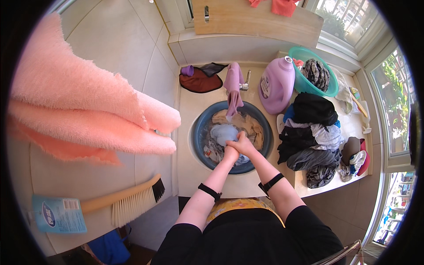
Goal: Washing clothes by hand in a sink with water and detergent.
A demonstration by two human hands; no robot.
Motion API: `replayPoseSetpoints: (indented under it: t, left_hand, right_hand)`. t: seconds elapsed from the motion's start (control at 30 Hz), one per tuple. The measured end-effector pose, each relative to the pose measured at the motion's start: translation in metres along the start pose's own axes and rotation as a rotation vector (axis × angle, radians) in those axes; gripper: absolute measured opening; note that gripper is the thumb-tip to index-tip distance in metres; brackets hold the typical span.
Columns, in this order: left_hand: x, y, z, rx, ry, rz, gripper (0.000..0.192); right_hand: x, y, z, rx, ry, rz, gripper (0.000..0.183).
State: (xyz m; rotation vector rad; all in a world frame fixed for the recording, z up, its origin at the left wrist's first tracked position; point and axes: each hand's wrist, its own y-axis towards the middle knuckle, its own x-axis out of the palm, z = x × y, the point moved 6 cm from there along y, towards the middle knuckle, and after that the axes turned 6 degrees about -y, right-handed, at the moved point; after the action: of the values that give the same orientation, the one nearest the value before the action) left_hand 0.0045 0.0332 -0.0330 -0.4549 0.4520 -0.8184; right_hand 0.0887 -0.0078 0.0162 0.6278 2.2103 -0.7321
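A dark blue-grey plastic basin (198,145) sits in the round sink, holding water and wet laundry. Over it my left hand (232,153) and my right hand (243,144) meet, closed together on a light-blue wet cloth (223,133). The cloth bulges out beyond my fingers, and part of it shows below them. My right thumb lies across my left hand. Beige fabric (253,126) floats at the basin's far right, and a grey printed garment (213,150) at the near left. A pink cloth (234,82) is draped around the faucet (245,82), with water coming from its lower end.
Right of the sink are a purple detergent jug (276,86), a green basin (332,78) with clothes and a laundry pile (298,139). Dark red fabric (200,81) and a purple cap (187,70) lie behind. Pink towels (99,96) and a brush (132,197) hang left.
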Motion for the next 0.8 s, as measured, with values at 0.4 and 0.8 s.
replayPoseSetpoints:
  t: [0.4, 0.8]
  left_hand:
    - [-0.008, 0.005, 0.002, -0.190, -1.526, -0.775, 0.053]
    - [-0.041, 0.006, -0.005, -0.137, -0.937, 0.277, 0.030]
  right_hand:
    - [-0.028, -0.056, -0.066, -0.282, 0.138, 0.024, 0.044]
    - [-0.019, 0.034, 0.034, 0.135, 0.460, 0.149, 0.059]
